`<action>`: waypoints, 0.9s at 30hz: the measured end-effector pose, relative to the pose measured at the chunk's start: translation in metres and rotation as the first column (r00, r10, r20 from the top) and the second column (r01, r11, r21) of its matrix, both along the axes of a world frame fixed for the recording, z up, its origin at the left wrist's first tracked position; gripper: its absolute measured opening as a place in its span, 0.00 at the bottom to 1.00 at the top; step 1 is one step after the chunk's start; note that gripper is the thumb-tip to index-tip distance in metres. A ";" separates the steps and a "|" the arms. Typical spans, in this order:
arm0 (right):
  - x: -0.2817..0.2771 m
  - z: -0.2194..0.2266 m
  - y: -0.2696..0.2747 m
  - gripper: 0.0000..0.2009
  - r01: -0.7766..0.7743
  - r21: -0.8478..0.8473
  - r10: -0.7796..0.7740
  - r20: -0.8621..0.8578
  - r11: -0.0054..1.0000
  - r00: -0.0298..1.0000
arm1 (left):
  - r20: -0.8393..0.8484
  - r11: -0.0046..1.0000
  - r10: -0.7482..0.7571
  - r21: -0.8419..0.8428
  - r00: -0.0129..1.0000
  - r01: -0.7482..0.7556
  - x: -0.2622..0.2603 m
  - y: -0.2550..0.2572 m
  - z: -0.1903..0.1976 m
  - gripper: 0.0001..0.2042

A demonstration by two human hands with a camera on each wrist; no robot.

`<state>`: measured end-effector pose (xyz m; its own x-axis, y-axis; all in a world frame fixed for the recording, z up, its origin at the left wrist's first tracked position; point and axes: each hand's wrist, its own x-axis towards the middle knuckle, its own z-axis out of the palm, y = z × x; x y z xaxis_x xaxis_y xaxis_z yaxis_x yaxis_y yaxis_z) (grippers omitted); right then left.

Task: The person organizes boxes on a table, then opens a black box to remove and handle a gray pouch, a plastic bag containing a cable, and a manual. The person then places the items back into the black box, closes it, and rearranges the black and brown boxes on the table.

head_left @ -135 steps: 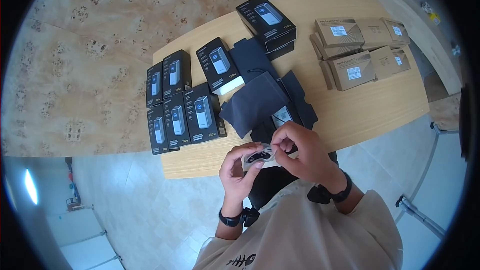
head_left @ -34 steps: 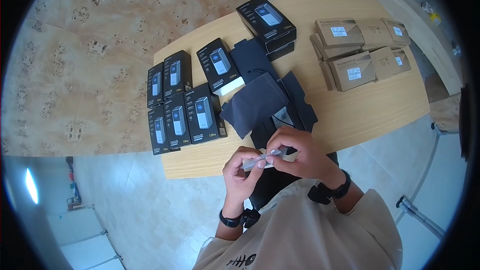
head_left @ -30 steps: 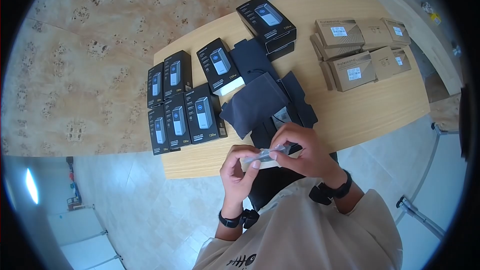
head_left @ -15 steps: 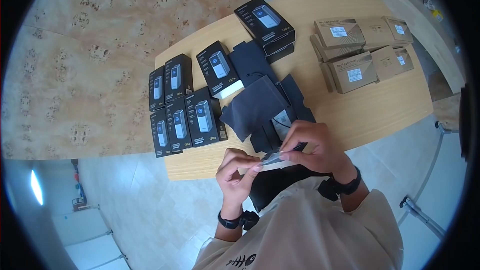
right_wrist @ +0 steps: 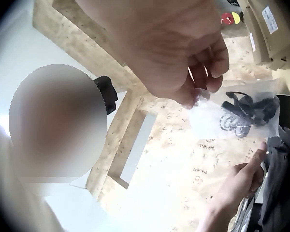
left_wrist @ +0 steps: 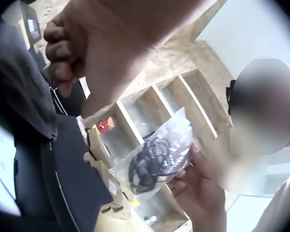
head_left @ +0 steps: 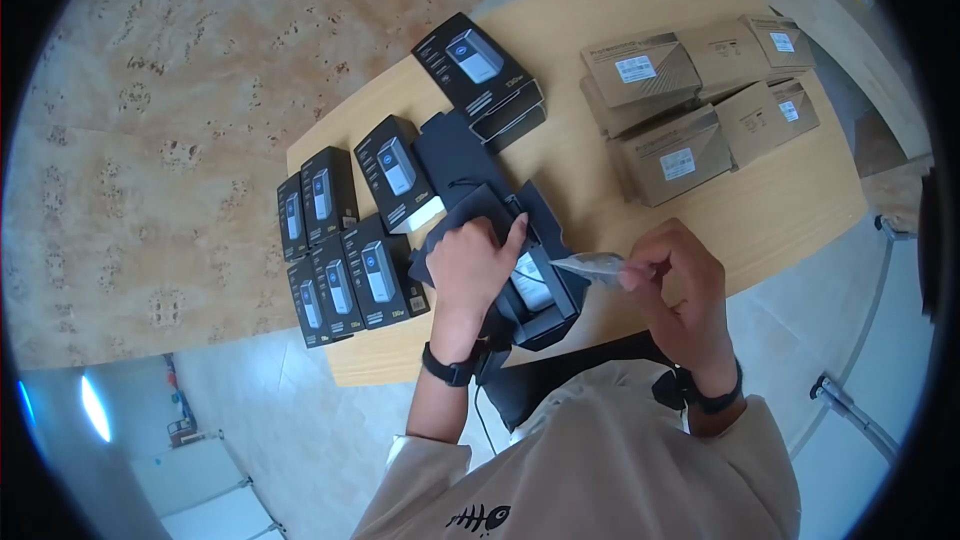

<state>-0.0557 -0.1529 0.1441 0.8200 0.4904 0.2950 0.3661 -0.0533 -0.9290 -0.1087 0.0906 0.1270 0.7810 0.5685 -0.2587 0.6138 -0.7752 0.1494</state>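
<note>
My R hand (head_left: 685, 300) pinches only one end of the clear bag (right_wrist: 241, 116), held up near the open black box (head_left: 548, 323); I think it may slip or catch, b/c this hold is small. L hand (head_left: 468, 265) has fingers curled by the dark pouch (left_wrist: 19, 72), can't tell if gripping

The person wears a loose beige shirt (head_left: 600, 450) with wide short sleeves (head_left: 425, 460) and a black fishbone print (head_left: 486, 517) on the front. The left hand (head_left: 467, 265) and right hand (head_left: 690, 290) are bare. A black strap (head_left: 447, 366) circles the left wrist, a matching band (head_left: 725, 400) the right, each bearing a dark boxy module (head_left: 669, 390). A thin dark cable (head_left: 484, 426) hangs below the left wrist. A black block (right_wrist: 106, 94) sits beside the blurred head.
</note>
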 end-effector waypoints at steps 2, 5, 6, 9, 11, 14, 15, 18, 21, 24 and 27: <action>0.005 -0.004 -0.007 0.05 0.006 0.006 -0.006 -0.031 1.000 1.000 | 0.015 1.000 -0.019 -0.007 1.000 0.019 0.006 0.005 -0.015 0.23; 0.011 -0.011 -0.010 0.03 0.021 0.020 -0.019 -0.067 1.000 0.998 | 0.080 0.999 -0.034 -0.018 0.996 0.036 0.000 0.008 -0.027 0.19; 0.012 -0.013 -0.010 0.04 0.031 0.026 -0.030 -0.068 0.999 0.997 | 0.156 0.998 -0.039 -0.051 0.987 0.047 -0.005 0.009 -0.028 0.17; 0.013 -0.016 -0.005 0.06 0.036 0.067 -0.027 -0.132 0.997 0.991 | 0.304 0.992 -0.004 -0.122 0.953 0.043 -0.026 0.008 -0.019 0.14; 0.010 -0.018 -0.001 0.07 0.023 0.104 -0.001 -0.209 0.994 0.978 | 0.382 0.987 0.033 -0.158 0.924 0.030 -0.043 0.009 -0.012 0.11; 0.000 -0.016 0.013 0.10 0.001 0.192 0.066 -0.340 0.981 0.938 | 0.518 0.947 0.108 -0.314 0.849 0.071 -0.071 0.010 -0.009 0.09; -0.004 -0.015 0.019 0.11 -0.010 0.240 0.107 -0.396 0.971 0.912 | 0.520 0.948 0.111 -0.311 0.847 0.067 -0.078 0.008 -0.007 0.09; -0.021 -0.018 0.037 0.11 -0.044 0.327 0.205 -0.475 0.944 0.856 | 0.581 0.950 0.114 -0.302 0.806 0.083 -0.095 -0.001 -0.007 0.09; -0.037 -0.021 0.055 0.11 -0.037 0.402 0.276 -0.558 0.915 0.783 | 0.603 0.946 0.127 -0.312 0.788 0.086 -0.105 -0.005 -0.006 0.09; -0.048 -0.026 0.068 0.11 -0.064 0.407 0.295 -0.536 0.911 0.791 | 0.661 0.946 0.135 -0.308 0.738 0.102 -0.113 -0.010 -0.001 0.09; -0.056 -0.021 0.077 0.11 -0.041 0.428 0.300 -0.558 0.903 0.773 | 0.687 0.954 0.045 -0.246 0.725 0.174 -0.124 -0.010 0.005 0.09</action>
<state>-0.1121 -0.0760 0.1228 0.8004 0.5982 -0.0383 -0.3026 0.3480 -0.8873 -0.2322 0.0802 0.1317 0.8376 0.5001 0.2200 0.2109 -0.6674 0.7142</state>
